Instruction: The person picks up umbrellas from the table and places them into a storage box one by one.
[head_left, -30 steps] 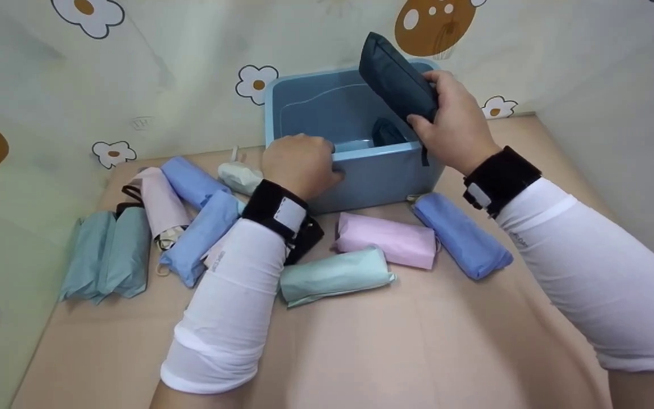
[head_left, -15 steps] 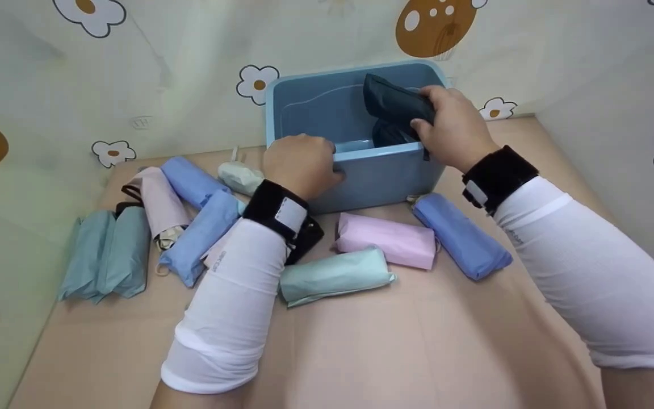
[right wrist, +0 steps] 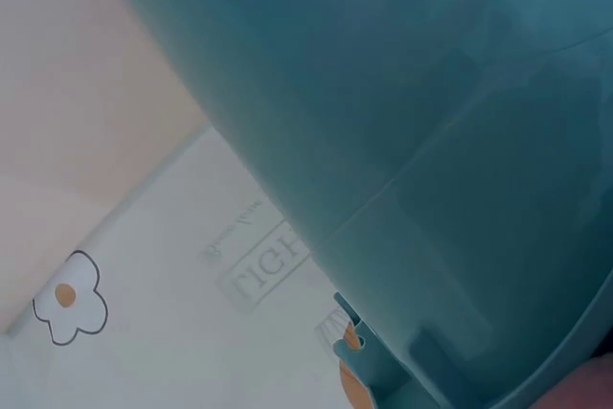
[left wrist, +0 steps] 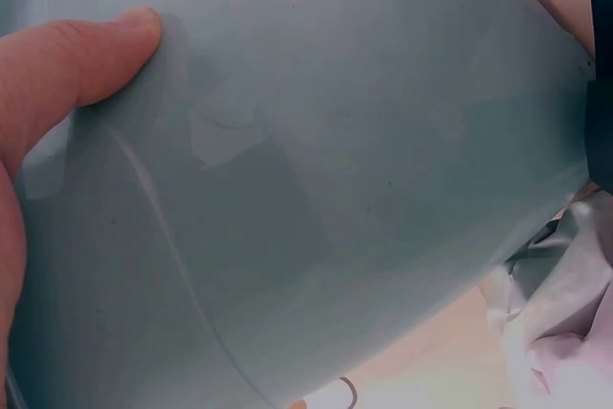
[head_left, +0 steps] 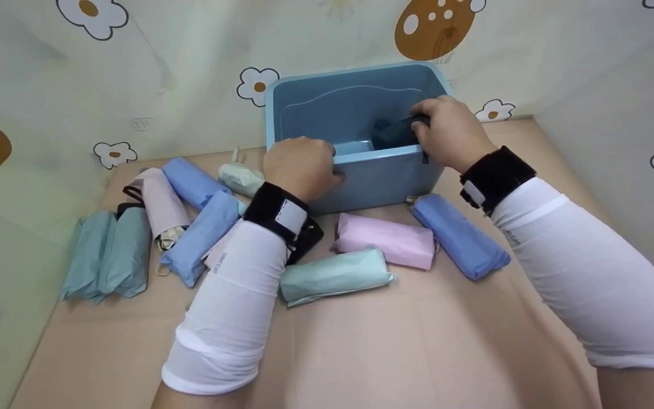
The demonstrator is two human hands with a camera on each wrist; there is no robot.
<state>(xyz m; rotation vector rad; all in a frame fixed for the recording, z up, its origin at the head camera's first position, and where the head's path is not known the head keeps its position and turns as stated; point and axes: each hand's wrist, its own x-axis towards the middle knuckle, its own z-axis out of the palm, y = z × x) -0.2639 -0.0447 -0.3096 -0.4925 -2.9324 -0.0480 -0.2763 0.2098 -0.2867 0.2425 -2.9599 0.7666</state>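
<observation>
Right fingers pinch a half-hidden dark pouch; left fingers, mostly unseen, grip the blue bin.

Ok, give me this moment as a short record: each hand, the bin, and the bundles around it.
Left hand: left hand grips the front rim of the blue bin
Right hand: right hand holds a dark bundle inside the bin
Bin: upright; the dark contents overlap, count unclear
In front of bin: pink bundle, with a mint bundle nearer the person
Right of pink: blue bundle
Far left: two teal bundles, side by side
</observation>
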